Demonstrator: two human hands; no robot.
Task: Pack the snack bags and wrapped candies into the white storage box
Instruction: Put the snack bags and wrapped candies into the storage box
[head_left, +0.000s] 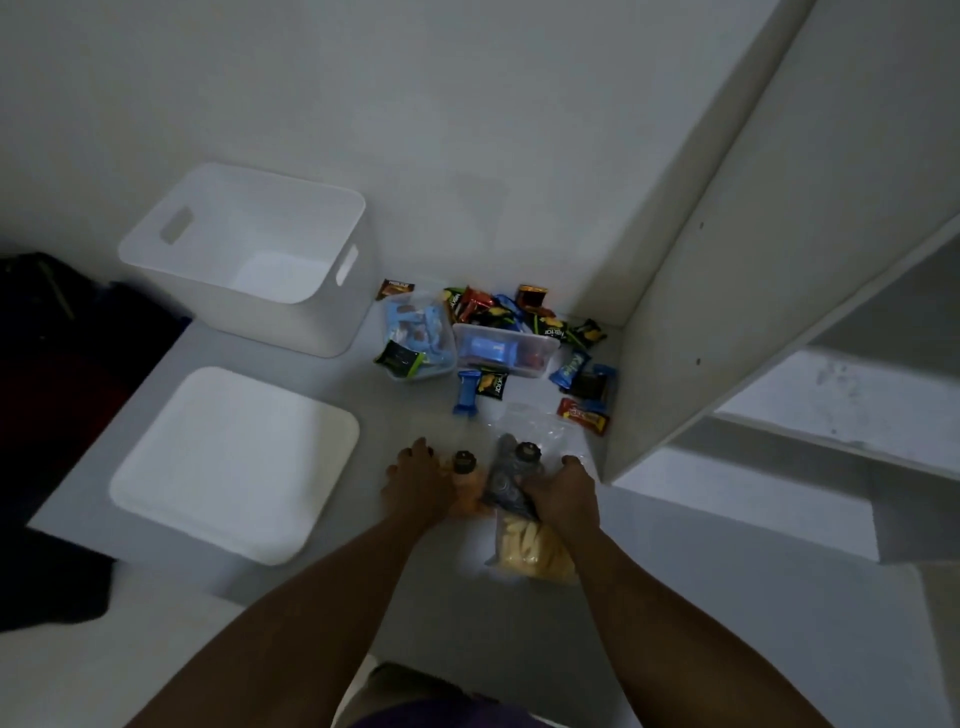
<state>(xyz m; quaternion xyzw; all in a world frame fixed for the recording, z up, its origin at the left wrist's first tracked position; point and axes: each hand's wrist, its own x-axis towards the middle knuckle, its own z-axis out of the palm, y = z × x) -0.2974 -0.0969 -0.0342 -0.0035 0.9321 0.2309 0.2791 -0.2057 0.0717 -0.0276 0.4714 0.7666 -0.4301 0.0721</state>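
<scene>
- Step in hand, as I judge it: gathering the snack bags at the near edge of the white surface (322, 374) so they can go into the box (244, 317).
- To do it well, take each bag by its body and not by the black clip at its top. Lift it clear of the loose candies (519, 306), then carry it left and away to the box.
- The box stands open at the far left, well apart from the hands, and looks empty. Its lid (234, 462) lies flat just in front of it.
- The bags are soft, so setting the large ones in first should leave room for the candies.
- The left hand (418, 483) rests on or against the orange bag (470, 499), fingers a little spread. Blur hides whether it truly grips.
- The right hand (563, 493) has its fingers curled round the grey bag (501, 483).
- The yellow bag (535, 551) lies just below that hand, and I cannot tell if the hand holds it too.
- Beyond the hands, candies lie scattered around two clear tubs (506, 348), beside a tall white panel (727, 260) on the right.
</scene>
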